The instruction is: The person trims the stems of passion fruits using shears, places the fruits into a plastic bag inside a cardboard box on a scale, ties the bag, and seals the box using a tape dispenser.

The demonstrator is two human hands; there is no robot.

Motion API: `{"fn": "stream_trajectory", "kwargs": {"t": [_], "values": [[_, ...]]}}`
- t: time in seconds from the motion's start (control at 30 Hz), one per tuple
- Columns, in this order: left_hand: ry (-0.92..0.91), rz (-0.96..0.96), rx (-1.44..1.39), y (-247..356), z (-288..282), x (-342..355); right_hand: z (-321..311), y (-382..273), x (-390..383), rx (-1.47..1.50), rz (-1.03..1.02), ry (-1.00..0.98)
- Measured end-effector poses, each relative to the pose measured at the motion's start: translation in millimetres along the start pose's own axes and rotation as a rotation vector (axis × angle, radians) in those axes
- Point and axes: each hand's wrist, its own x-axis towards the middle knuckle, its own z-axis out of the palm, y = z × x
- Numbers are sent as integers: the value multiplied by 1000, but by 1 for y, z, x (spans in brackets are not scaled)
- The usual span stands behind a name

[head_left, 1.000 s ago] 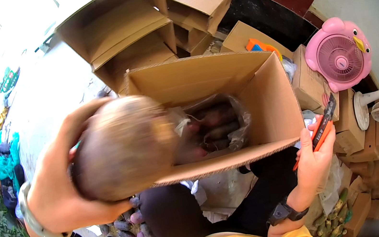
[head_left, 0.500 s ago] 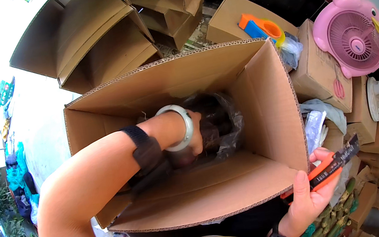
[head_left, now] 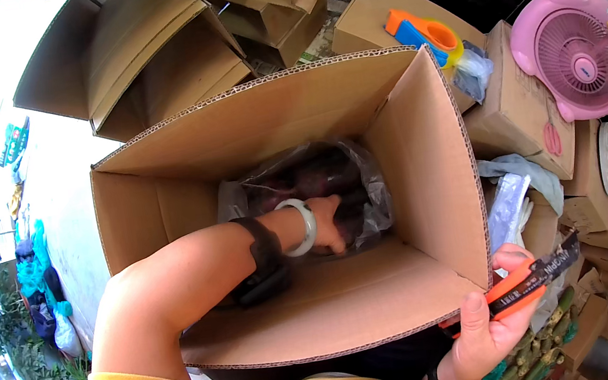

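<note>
An upright, open cardboard box [head_left: 426, 173] stands in front of me. Inside it, a clear plastic bag [head_left: 373, 180] lines the bottom around several dark, purplish, rounded things [head_left: 314, 177] whose kind I cannot make out. Wearing a pale bangle, my left hand [head_left: 327, 224] reaches down into the bag onto these things; its fingertips point down and are mostly hidden, so their grip does not show. Outside the box's near right corner, my right hand [head_left: 494, 323] is closed around an orange and black utility knife [head_left: 524, 287], its dark blade end pointing up and right.
Open cardboard boxes [head_left: 144, 49] stand behind on the left. At right, a pink animal-shaped fan [head_left: 575, 47] and an orange, blue and yellow tape dispenser [head_left: 426, 37] rest by closed boxes. Pale plastic packets [head_left: 509, 208] and long greenish produce [head_left: 540, 351] lie near my right hand.
My left hand has shifted slightly right and nearer to me, uncovering more of the bag and its dark contents. My right hand still holds the utility knife in about the same place.
</note>
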Motion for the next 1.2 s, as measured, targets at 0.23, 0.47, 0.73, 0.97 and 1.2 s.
{"fn": "stream_trajectory", "kwargs": {"t": [0.23,0.47,0.73,0.97,1.2], "values": [[69,55,543,3,13,3,6,11,1,99,-47,14],[84,127,730,52,-68,-106,1,4,6,207,56,28],[943,567,112,12,-28,-286,-35,34,26,591,177,18],[1204,203,-497,-170,78,-352,-23,39,29,552,203,38],[1257,-59,-1247,-331,277,-316,-12,42,33,436,192,61]]}}
